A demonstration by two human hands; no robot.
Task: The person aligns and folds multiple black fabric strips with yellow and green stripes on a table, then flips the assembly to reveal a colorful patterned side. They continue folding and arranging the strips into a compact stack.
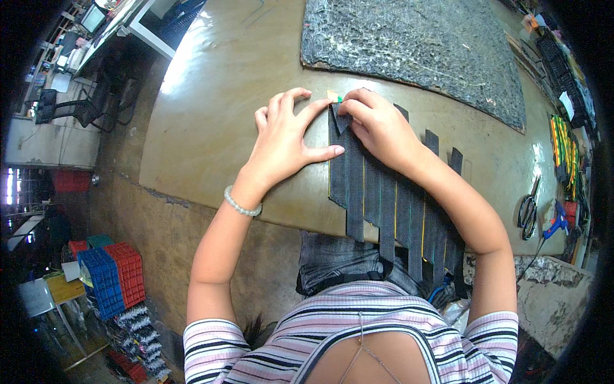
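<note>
Black woven straps [387, 192] lie side by side on the table, with thin yellow and green lines between them. Their lower ends hang over the near edge. At the far end of the leftmost ones, a strap end [342, 120] is folded into a point. My right hand [384, 131] is closed in a pinch at this folded end. A small yellow and green piece [333, 96] shows at the fingertips; its kind is unclear. My left hand [278, 137] is spread open, its index fingertip at that piece and its thumb tip on the leftmost strap.
The brown table [211, 128] carries a rough grey slab [409, 57] at the back. To the right lie black scissors [528, 208], a blue glue gun [556, 219] with a cord, and yellow, green and orange straps [563, 153]. Blue and red crates [112, 278] stand lower left.
</note>
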